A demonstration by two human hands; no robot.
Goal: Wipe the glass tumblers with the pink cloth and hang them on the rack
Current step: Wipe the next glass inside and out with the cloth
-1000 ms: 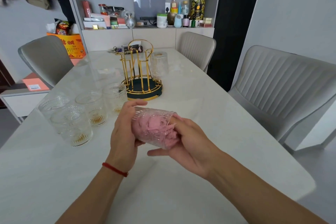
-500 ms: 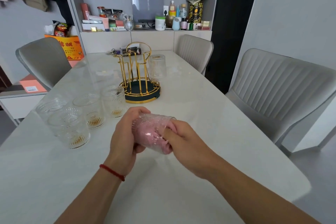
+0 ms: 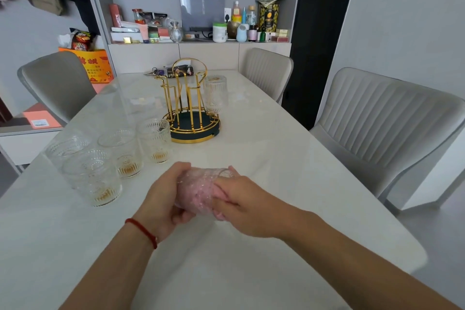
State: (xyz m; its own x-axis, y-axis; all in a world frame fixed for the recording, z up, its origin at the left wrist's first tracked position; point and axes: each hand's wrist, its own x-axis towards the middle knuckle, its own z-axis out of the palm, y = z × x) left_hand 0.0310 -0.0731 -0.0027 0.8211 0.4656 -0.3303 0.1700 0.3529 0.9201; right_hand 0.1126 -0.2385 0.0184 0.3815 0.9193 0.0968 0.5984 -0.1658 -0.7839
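Since a moment ago your hands have drawn closer over the surface (image 3: 251,272): left hand (image 3: 163,199) grips the tumbler (image 3: 198,191) on its side, right hand (image 3: 241,199) pinches the pink cloth (image 3: 219,191) stuffed inside. Twist glass against cloth, reaching the base, before hanging it on the rack (image 3: 191,108)

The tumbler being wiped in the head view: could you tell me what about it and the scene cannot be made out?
- Head view: the base of the held tumbler is hidden by the left hand.
- The pink cloth is mostly stuffed inside the glass; the right hand covers the rest.
- The labels on the shelf bottles are too small to read.
- The rack pegs behind the hung tumbler are hidden.
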